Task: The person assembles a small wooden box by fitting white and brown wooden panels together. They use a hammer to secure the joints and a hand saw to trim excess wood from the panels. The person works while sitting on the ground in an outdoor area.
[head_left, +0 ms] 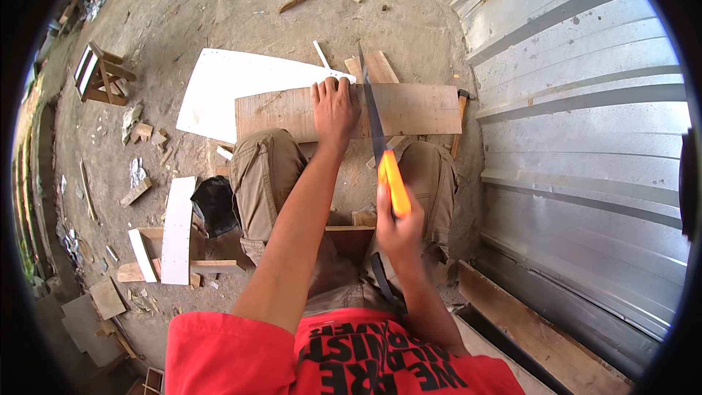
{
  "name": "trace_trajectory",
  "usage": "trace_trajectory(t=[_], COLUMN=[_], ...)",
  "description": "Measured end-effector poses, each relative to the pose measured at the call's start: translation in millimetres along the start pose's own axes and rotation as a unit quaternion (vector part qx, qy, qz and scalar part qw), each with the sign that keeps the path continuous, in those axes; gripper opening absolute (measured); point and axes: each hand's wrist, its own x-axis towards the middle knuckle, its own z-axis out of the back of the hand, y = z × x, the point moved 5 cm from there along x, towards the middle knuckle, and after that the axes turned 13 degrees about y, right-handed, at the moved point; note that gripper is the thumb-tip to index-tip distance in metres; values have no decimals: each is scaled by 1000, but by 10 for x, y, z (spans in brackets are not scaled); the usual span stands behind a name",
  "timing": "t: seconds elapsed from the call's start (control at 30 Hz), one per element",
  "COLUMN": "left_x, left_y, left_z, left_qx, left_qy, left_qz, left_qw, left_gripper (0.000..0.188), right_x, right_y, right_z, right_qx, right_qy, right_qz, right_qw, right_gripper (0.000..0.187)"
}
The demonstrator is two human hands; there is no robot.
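A wide wooden plank point(424, 111) lies crosswise over my knees. My left hand point(336, 111) presses on it left of the saw, fingers bent over its far edge and gripping it. In my right hand point(399, 227), closed round the orange handle, is a handsaw point(375, 117). Its dark blade slants up and away across the plank, close to my left hand, with the tip past the far edge. My right hand is slightly blurred. Whether the teeth are within the wood I cannot tell. Beyond the plank, partly beneath it, lies a large white board point(234, 84).
A hammer point(462, 113) with a wooden handle is by the plank's right end. Corrugated metal sheeting point(578, 117) rises along the right. White-faced strips point(178, 230), a black bag point(214, 205) and offcuts lie at left, with a small wooden stool point(102, 77) farther off.
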Motion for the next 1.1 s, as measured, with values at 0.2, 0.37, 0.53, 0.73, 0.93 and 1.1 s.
trace_trajectory(t=[0.2,0.37,0.53,0.73,0.93,1.1], left_x=[77,55,22,70,23,101], left_y=[-126,-6,-61,-127,-51,-80], left_z=[23,-28,47,58,29,17], left_qx=[1,-3,2,-20,-25,-19], left_qy=[0,-17,-5,9,46,76], left_qz=[-7,-3,-6,3,-29,-67], left_qw=[1000,1000,1000,1000,998,995], left_gripper=[20,22,23,19,34,29], right_x=[840,-417,-365,880,618,581], right_y=[-164,-71,7,-132,-426,-452], right_z=[-172,-26,74,-149,-375,-387], right_qx=[-9,-6,7,-1,32,35], right_qy=[-18,-4,-18,0,0,-22], right_qz=[-16,-15,-17,-37,17,48], right_qw=[1000,1000,1000,999,999,998], right_gripper=[27,15,20,32,29,29])
